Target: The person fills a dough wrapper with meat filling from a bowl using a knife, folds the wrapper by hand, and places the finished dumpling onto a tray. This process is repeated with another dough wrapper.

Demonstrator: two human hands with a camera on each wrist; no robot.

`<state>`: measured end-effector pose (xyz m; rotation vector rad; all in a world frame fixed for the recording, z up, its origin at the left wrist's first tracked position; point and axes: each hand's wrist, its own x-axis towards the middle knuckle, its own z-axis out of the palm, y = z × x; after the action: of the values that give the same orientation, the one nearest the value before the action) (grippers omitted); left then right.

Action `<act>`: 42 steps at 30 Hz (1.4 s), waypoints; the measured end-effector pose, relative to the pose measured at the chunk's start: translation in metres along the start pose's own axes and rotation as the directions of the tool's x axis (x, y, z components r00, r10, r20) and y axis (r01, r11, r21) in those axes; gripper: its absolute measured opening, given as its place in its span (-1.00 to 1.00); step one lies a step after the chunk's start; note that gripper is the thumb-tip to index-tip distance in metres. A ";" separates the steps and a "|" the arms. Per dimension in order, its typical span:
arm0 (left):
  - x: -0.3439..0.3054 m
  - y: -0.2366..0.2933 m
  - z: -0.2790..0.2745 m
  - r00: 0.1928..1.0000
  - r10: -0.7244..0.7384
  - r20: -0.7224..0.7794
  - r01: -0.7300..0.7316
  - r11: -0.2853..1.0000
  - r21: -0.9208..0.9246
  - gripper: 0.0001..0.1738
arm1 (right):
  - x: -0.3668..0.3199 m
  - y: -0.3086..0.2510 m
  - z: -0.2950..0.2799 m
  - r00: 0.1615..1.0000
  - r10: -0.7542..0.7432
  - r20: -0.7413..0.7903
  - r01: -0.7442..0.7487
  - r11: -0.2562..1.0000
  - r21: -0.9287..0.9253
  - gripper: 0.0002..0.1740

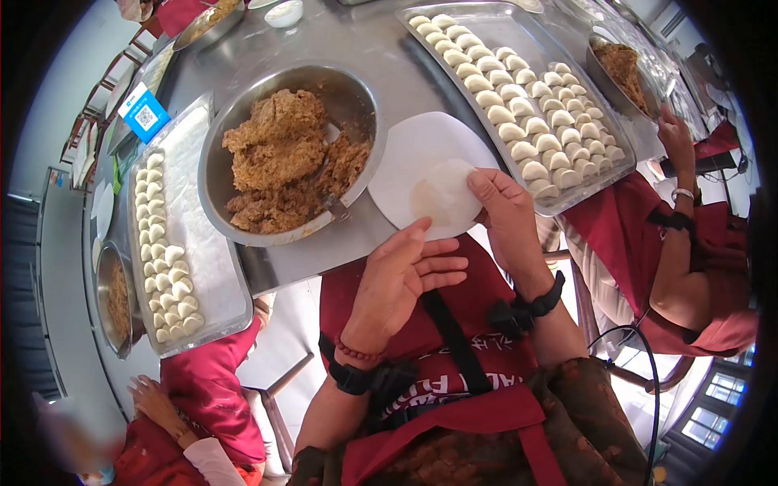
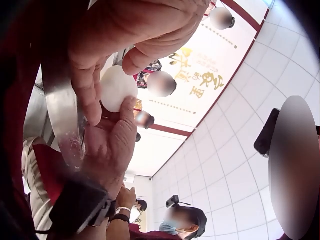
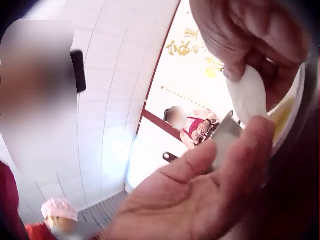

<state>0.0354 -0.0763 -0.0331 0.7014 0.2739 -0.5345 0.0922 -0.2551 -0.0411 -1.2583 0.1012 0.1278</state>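
Observation:
A thin round dumpling wrapper (image 1: 442,188) hangs in front of a white plate (image 1: 397,146) at the table's near edge. My right hand (image 1: 510,215) pinches its right edge, the thumb lying on its face; the right wrist view shows the same wrapper (image 3: 248,95) from the side. Palm up, my left hand (image 1: 397,279) has its fingers loosely extended, with fingertips right at the wrapper's lower-left edge. To the left stands a large metal bowl (image 1: 374,162) of brown minced filling (image 1: 279,154). A flat metal utensil (image 1: 336,208) leans at its near rim.
Rows of folded dumplings fill much of a tray (image 1: 559,209) at right; another tray (image 1: 215,275) at left holds more on its left side. People sit close on both sides, one arm (image 1: 681,211) at right. A QR-code sign (image 1: 144,116) stands behind the left tray.

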 end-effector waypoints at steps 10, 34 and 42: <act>-0.019 0.002 -0.005 0.999 -0.046 0.017 0.049 0.968 -0.246 -0.37 | -0.017 -0.013 0.025 0.995 0.030 0.098 -0.008 0.976 -0.216 -0.78; -0.069 0.019 -0.037 0.917 0.314 -0.244 -0.368 0.903 -0.223 -0.54 | -0.016 -0.016 0.076 0.926 -0.262 0.270 0.374 0.722 -0.582 -0.66; -0.073 0.020 -0.042 0.897 0.336 -0.289 -0.403 0.890 -0.216 -0.59 | 0.009 -0.016 0.102 0.601 -0.492 0.630 0.783 0.204 -0.588 -0.64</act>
<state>-0.0171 -0.0073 -0.0232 0.5324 0.4237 -0.0362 0.1046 -0.1625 0.0041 -2.1504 -0.9316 -0.4608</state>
